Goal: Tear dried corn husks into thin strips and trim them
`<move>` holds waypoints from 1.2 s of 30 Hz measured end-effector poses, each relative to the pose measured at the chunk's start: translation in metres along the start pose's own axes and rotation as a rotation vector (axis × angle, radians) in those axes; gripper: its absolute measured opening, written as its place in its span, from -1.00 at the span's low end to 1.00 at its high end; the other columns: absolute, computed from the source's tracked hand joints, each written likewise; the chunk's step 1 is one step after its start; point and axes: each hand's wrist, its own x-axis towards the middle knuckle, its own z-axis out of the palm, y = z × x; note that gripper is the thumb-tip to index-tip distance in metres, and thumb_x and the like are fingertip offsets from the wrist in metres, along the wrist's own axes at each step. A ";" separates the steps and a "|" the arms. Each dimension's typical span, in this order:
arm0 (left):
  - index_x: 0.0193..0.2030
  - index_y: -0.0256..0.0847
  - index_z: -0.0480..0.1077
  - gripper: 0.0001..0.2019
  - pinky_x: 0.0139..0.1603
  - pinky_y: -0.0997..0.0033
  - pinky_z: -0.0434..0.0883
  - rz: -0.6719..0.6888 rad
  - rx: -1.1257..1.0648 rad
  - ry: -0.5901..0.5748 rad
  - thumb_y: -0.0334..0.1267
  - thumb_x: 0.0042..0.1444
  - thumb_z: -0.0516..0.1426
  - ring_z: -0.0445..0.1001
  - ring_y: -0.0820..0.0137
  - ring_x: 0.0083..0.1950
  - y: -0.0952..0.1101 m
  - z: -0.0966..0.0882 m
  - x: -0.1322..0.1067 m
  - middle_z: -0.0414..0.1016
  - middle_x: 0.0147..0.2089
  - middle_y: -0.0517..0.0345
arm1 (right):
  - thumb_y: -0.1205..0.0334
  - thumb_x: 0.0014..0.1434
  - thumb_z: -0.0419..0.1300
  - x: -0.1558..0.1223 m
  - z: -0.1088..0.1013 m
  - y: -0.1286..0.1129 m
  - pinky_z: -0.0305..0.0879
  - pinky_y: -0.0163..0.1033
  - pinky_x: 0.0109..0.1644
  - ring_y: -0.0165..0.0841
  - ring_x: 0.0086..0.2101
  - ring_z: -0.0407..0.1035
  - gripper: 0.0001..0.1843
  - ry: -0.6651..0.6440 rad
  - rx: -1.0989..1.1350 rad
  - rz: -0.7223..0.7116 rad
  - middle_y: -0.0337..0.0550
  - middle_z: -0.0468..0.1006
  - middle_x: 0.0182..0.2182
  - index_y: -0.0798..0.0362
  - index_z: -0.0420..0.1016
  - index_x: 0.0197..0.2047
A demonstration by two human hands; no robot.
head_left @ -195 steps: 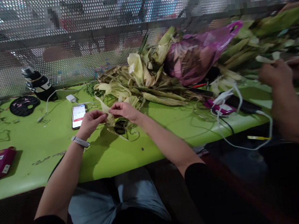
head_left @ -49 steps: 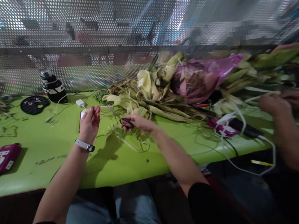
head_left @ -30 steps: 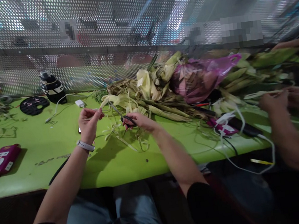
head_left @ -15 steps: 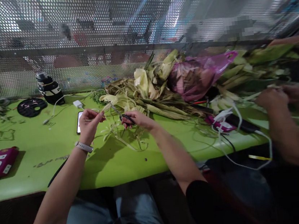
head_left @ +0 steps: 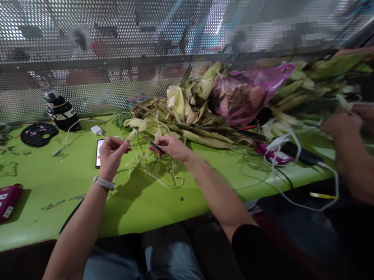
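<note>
My left hand (head_left: pixel 113 154), with a light watch band at the wrist, is closed in a pinch on a pale corn husk (head_left: pixel 137 125) that reaches up and right from the fingertips. My right hand (head_left: pixel 171 148) grips black-handled scissors (head_left: pixel 154 146), their blades pointing up and left toward the husk. Whether the blades touch it, I cannot tell. Thin husk strips (head_left: pixel 159 175) lie on the green table below and between my hands. Behind them spreads a heap of dried corn husks (head_left: pixel 183 108). A phone (head_left: pixel 98 153) lies partly hidden behind my left hand.
A pink plastic bag (head_left: pixel 236 97) sits on the heap. At right, a co-worker's hands (head_left: pixel 345 123) hold husk near white cables (head_left: pixel 298 144). On the left are a dark bottle (head_left: pixel 62 112), a black palette-shaped piece (head_left: pixel 39 134) and a magenta power strip (head_left: pixel 0 204). Perforated metal (head_left: pixel 147 36) stands behind.
The scissors in my right hand have turned and their handles look closer together. My left hand stays almost still. The co-worker's hands have shifted slightly, with pale husk now rising above them.
</note>
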 end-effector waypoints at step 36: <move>-0.44 -0.23 0.31 -0.70 -0.42 0.55 0.49 -0.020 0.002 -0.097 -0.24 -0.09 0.37 0.52 0.51 -0.49 0.001 -0.003 0.000 0.49 -0.49 0.20 | -0.24 0.07 0.20 -0.003 -0.007 -0.007 0.01 -0.35 -0.53 -0.52 -0.59 0.20 -0.48 -0.144 -0.050 0.034 -0.25 0.43 -0.60 0.13 0.43 -0.42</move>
